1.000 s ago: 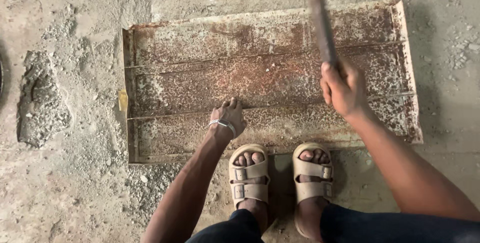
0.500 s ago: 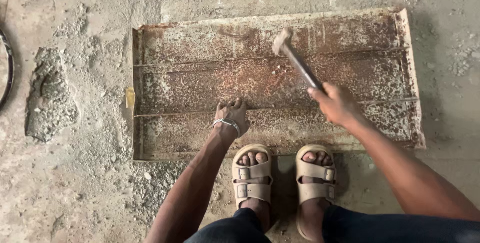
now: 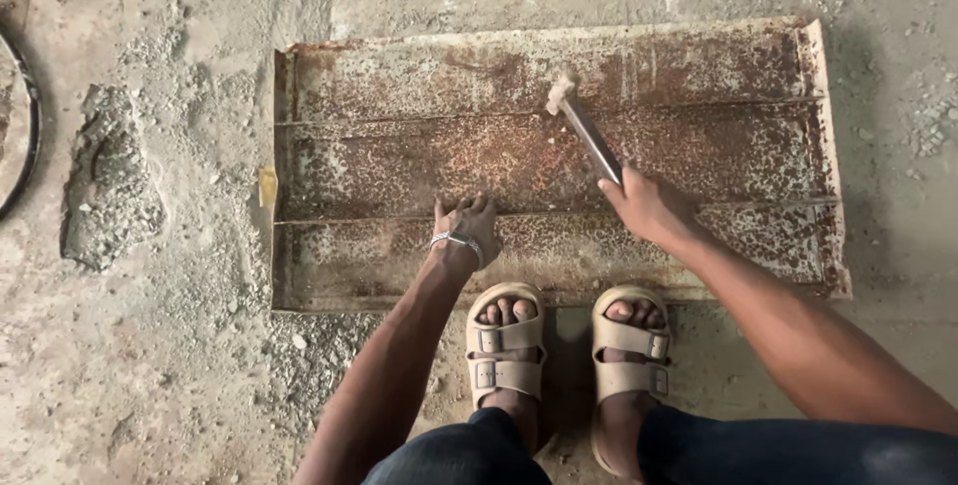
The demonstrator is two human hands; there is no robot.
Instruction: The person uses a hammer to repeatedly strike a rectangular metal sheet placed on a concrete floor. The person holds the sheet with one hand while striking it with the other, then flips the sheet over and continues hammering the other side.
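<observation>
right hand (image 3: 649, 211): clenched on hammer (image 3: 584, 126), head down on rusty tray (image 3: 399, 161)
left hand (image 3: 469, 226): flat, pressing tray, grasping nothing
progress: rust and crust cover most; much left

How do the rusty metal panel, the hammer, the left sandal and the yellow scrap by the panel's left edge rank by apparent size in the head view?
1. Rusty metal panel, by far the largest.
2. Left sandal and hammer: too close to rank; the sandal is nearer the camera, and the right hand hides the handle's end.
3. Yellow scrap, smallest.
</observation>
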